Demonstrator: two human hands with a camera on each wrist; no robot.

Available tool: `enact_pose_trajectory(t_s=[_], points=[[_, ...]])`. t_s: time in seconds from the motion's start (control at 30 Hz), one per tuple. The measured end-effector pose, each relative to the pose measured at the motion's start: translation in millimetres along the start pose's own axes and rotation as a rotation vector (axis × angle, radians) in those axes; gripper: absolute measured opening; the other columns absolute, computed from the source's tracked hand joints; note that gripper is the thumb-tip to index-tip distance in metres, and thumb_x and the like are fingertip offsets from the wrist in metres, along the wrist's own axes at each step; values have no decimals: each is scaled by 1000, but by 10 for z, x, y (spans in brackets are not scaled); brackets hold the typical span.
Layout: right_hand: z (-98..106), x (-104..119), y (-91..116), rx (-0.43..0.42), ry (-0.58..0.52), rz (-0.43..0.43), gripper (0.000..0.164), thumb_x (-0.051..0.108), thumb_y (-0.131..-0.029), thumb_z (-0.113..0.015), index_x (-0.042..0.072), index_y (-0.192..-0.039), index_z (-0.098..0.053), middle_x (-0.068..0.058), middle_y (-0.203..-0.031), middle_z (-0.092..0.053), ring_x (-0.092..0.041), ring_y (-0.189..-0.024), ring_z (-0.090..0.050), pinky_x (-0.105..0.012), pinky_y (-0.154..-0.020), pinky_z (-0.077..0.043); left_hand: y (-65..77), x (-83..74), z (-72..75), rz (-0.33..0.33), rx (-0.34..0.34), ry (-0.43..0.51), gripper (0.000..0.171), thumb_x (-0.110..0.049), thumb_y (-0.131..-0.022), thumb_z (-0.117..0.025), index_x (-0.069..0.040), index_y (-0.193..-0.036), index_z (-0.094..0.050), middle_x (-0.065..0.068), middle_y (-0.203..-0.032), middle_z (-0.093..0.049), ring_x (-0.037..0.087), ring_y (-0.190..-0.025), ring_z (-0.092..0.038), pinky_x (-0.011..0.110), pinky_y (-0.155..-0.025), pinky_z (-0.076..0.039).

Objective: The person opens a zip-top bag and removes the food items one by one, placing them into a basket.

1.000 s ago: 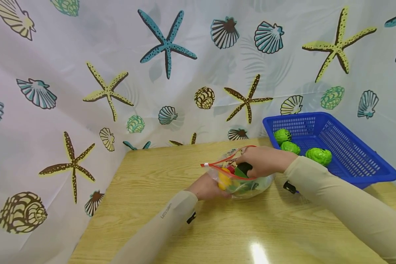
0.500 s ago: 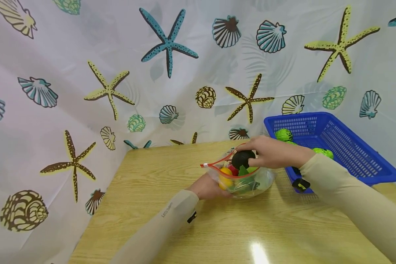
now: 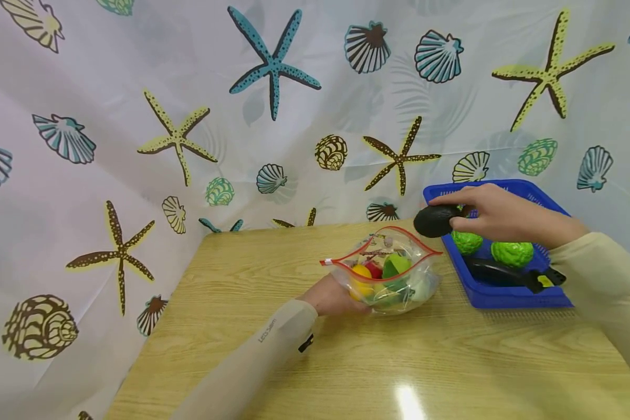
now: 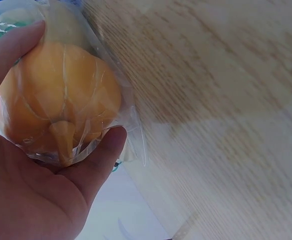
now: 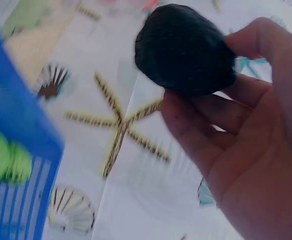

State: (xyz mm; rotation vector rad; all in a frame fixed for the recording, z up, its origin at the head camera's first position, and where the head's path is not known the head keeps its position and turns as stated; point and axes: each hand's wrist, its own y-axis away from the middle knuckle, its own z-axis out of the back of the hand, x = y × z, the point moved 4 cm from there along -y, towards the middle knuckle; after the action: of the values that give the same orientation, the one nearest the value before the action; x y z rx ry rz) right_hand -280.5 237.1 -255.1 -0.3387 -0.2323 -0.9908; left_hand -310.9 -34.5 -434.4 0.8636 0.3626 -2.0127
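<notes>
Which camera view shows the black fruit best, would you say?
The right wrist view: the black fruit looks largest there, in the right hand. The head view shows it smaller; the left wrist, not at all.

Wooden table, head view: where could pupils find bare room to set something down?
Bare: table between the patterned curtain and left sleeve; also its near part, across to the right sleeve. Crowded: around the plastic bag and blue basket, side by side.
</notes>
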Motion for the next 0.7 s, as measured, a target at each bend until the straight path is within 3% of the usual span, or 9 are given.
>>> enact_pose_trajectory(t_s=[0.17,0.33,0.4,0.5,0.6,0.7], points=[[8,-345,120,94,85,-85,44,11,-88,-61,8,-132,-57,-12,-100,-64,-14,-55,-48,-31,-46,-41,10,-2,5,24,-5,-8,81,-37,-62,-88,-31,-132,-48,-15,-125,-55,4,-107,-49,41,-100,-41],[-130,-668,263,219,87,-134,42,12,-90,-59,-2,-129,-56,-2,-72,-59,-10,-43,-39,-28,-43,-38,11,2,-1,47,-4,-28,80,-38,-62,-88,-32,-132,-49,-14,-125,-55,6,-108,-49,41,-100,-41],[-192,-765,311,263,86,-148,40,12,-91,-58,-4,-128,-56,0,-68,-57,-9,-42,-35,-28,-45,-37,7,2,-3,52,-4,-34,80,-38,-62,-88,-31,-132,-49,-13,-125,-55,7,-108,-49,41,-100,-41],[-288,-855,369,327,85,-141,37,12,-93,-55,-6,-125,-57,-8,-83,-66,-9,-52,-47,-33,-53,-44,2,5,-6,59,-3,-36,80,-38,-62,-88,-32,-132,-49,-14,-125,-55,7,-108,-49,41,-100,-41],[-381,-898,408,398,81,-126,35,14,-95,-54,-6,-123,-59,-19,-108,-65,-21,-81,-61,-44,-70,-52,-2,1,-6,50,-5,-40,81,-38,-62,-88,-32,-133,-48,-14,-126,-54,6,-108,-49,41,-100,-41],[-457,-916,430,453,69,-119,34,15,-95,-53,-7,-120,-60,-22,-115,-63,-34,-101,-57,-53,-81,-50,-5,-2,-6,36,-12,-57,83,-39,-62,-88,-31,-134,-47,-13,-128,-54,6,-109,-48,41,-100,-41]])
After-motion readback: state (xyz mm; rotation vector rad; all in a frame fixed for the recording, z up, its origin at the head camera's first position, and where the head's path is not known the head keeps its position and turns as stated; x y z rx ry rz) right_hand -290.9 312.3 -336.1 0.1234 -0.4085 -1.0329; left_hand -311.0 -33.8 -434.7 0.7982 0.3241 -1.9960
